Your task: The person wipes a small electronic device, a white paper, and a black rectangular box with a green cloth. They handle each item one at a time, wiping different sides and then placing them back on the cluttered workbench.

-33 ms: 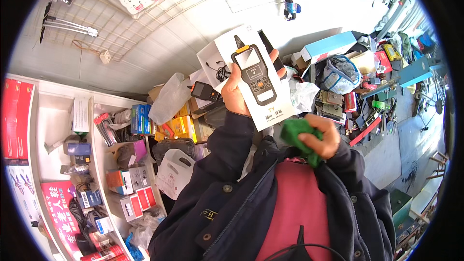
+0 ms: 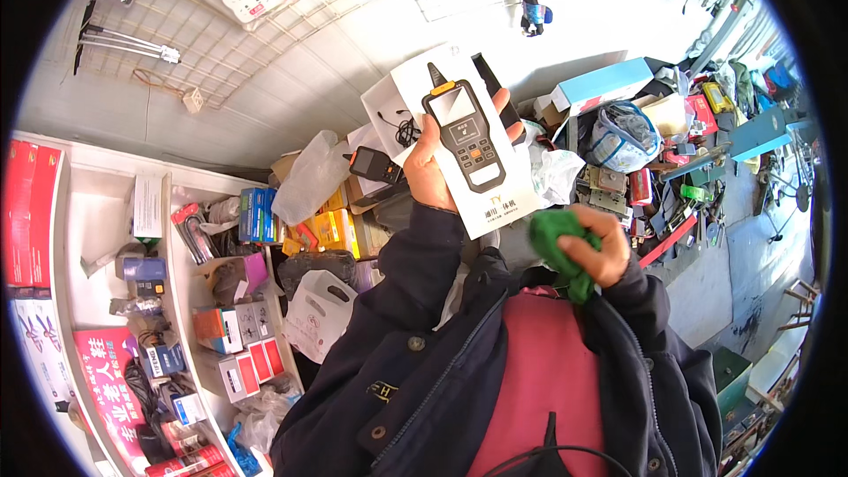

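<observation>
My left hand [image 2: 430, 172] is closed round a white cardboard box [image 2: 517, 190], its thumb on one long edge and its fingertips showing past the other. The face towards me carries a printed picture of a black and orange handheld device with an antenna. In my right hand [image 2: 602, 246] a bunched green cloth [image 2: 558, 238] is gripped, just off the box's lower right corner. Behind the box, a black cable [image 2: 406, 131] lies in a white open carton [image 2: 382, 97]. A small black handheld device [image 2: 375, 164] with a screen rests left of my left wrist.
White shelves [image 2: 175, 238] with small boxes stand on the left. A white plastic bag [image 2: 320, 314] and a translucent plastic container [image 2: 311, 185] lie near my left arm. To the right are a checked bag [image 2: 624, 137], a light-blue box [image 2: 602, 87] and heaped tools. A wire grid [image 2: 353, 4] covers the wall.
My right hand and the green cloth have shifted slightly right, away from the box's lower edge. The left hand and the box have stayed in place.
</observation>
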A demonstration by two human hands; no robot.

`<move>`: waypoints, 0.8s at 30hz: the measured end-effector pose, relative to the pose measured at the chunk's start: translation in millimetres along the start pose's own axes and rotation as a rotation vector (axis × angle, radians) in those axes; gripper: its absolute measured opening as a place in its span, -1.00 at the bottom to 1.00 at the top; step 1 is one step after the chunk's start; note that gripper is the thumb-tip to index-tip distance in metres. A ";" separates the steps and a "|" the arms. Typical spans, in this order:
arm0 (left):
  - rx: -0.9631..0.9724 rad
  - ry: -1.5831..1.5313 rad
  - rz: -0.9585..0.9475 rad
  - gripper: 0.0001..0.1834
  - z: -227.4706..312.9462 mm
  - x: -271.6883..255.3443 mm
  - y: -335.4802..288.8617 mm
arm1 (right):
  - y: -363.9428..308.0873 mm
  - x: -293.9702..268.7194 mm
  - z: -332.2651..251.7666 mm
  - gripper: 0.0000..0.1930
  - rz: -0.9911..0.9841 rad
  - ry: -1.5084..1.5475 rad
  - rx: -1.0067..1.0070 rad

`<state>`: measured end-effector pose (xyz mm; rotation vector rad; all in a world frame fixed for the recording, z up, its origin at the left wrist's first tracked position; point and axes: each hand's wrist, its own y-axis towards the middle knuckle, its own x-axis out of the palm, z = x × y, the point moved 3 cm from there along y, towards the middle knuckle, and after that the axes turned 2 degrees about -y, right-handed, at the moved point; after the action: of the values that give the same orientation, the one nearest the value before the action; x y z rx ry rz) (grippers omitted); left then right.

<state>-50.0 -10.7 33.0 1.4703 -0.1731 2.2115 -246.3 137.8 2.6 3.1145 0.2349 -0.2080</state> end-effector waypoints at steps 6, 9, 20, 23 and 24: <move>0.014 0.060 -0.039 -0.22 1.2 13.8 -4.0 | -0.3 2.1 11.4 -0.49 0.095 0.359 0.159; -0.012 0.060 -0.045 -0.24 -3.7 21.1 -4.2 | 5.8 13.5 1.7 -0.48 0.016 0.478 0.186; -0.209 0.145 -0.082 -0.12 -39.6 6.9 -31.2 | 11.4 15.9 5.5 -0.80 0.170 0.498 0.171; -0.256 0.108 -0.032 -0.16 -59.2 -0.1 -50.6 | 7.5 6.5 13.5 -0.80 0.197 0.401 0.144; -0.273 0.080 -0.013 -0.21 -64.9 -2.2 -55.0 | 6.3 5.7 16.8 -0.80 0.198 0.364 0.153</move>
<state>-78.7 60.1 -4.5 1.2298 -0.4198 2.1336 -242.0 132.1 -14.8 3.2746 -0.0943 0.3626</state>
